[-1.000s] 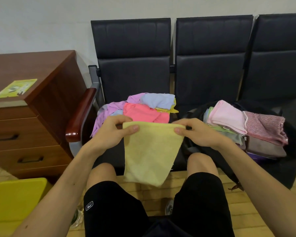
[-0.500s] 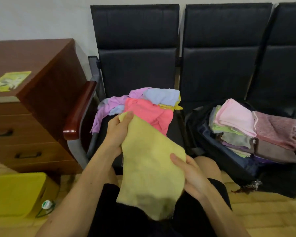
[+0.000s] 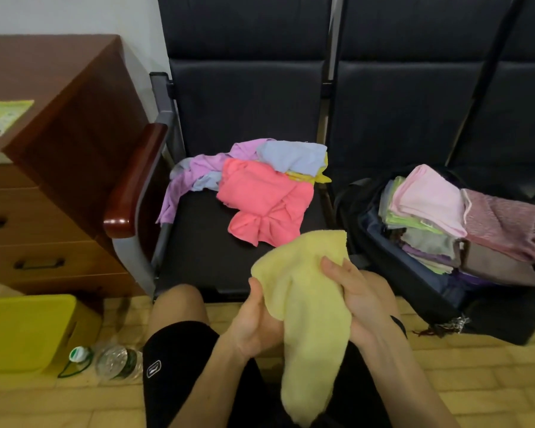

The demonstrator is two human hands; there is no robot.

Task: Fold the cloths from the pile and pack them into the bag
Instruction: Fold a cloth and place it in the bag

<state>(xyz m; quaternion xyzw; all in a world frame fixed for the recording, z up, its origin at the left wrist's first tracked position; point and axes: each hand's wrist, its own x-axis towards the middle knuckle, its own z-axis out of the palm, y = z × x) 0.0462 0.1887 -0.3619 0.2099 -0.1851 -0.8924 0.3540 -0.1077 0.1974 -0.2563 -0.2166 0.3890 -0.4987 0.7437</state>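
Observation:
A pale yellow cloth (image 3: 309, 310) hangs over my lap, held between both hands. My left hand (image 3: 257, 322) grips its left edge from below, and my right hand (image 3: 357, 295) presses its right side with the fingers spread on top. The pile of loose cloths (image 3: 260, 183), coral, purple, light blue and yellow, lies on the left black seat (image 3: 204, 251). To the right stands an open dark bag (image 3: 393, 288) holding stacked folded cloths (image 3: 430, 217) in pink, green, grey and purple.
A brown wooden drawer cabinet (image 3: 53, 186) stands on the left beside the chair's red-brown armrest (image 3: 133, 186). A yellow box (image 3: 22, 332) and a plastic bottle (image 3: 112, 362) lie on the floor at my left knee. Black chair backs (image 3: 399, 103) fill the rear.
My hands lowered the yellow cloth from chest height to my lap and came closer together, so the cloth now drapes folded lengthwise. The view tilted down and nearer the seat.

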